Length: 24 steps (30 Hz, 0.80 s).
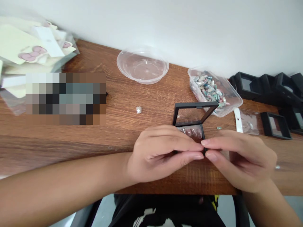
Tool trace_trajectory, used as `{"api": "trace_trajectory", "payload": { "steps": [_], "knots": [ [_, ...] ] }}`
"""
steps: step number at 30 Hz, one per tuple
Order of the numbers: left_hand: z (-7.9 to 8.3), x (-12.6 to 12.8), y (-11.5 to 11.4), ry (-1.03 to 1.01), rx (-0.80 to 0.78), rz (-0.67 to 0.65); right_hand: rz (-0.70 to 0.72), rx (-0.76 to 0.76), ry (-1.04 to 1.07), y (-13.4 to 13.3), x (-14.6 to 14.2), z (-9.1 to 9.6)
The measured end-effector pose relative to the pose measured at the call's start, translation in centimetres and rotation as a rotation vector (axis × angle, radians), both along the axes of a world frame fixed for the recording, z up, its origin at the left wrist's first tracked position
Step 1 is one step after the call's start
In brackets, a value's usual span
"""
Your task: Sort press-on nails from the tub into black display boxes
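Holding an open black case (196, 105) by its near side, the left hand (163, 151) and right hand (246, 157) meet at its near right corner. The left hand pinches the near edge between fingers and thumb; the right hand's thumb and forefinger close on the corner, and whether they also trap a small piece cannot be told. The case lies directly before the person, window lid raised, with several nail tips (193, 132) side by side inside; the hands hide the remainder. The step in hand appears to be fine two-handed work at this corner. By judgement, the next move calls for a steady left grip, light right fingertip control and a level case, lest the nail tips shift. On the worktop (101, 135) beyond, a single pale nail tip (139, 110) lies apart, between the hands and a clear round dish (143, 67); a clear tub (230, 94) of assorted nail tips stands just behind the lid.
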State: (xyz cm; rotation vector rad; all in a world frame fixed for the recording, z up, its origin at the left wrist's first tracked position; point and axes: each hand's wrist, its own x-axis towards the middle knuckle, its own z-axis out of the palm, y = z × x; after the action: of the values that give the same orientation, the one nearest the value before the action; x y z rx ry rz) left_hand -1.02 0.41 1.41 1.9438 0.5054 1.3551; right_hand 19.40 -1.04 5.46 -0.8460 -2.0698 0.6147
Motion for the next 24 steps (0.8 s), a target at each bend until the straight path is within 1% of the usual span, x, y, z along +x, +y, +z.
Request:
{"api": "trace_trajectory", "payload": {
  "steps": [4,8,12,16,18,20,24],
  "knots": [
    [0.3,0.0,-0.1,-0.022,-0.035,0.008,-0.055,0.009,-0.024,0.1,0.6,0.0],
    [0.2,0.3,-0.3,-0.074,-0.099,-0.038,-0.09,-0.008,-0.042,0.4,1.0,0.0],
    [0.1,0.7,-0.3,-0.122,-0.123,-0.096,-0.121,-0.046,-0.041,0.8,1.3,0.0],
    [-0.1,0.7,-0.3,-0.096,-0.126,-0.128,-0.184,-0.079,-0.028,1.1,1.8,0.2],
    [-0.1,0.7,-0.3,-0.077,-0.121,-0.14,-0.225,-0.069,-0.015,1.1,2.1,0.2],
    [0.0,0.6,-0.3,-0.066,-0.114,-0.149,-0.297,-0.028,0.028,1.3,2.8,0.1],
    [0.0,0.6,-0.5,-0.059,-0.093,-0.165,-0.519,0.11,0.206,2.5,5.0,0.3]
  ]
}}
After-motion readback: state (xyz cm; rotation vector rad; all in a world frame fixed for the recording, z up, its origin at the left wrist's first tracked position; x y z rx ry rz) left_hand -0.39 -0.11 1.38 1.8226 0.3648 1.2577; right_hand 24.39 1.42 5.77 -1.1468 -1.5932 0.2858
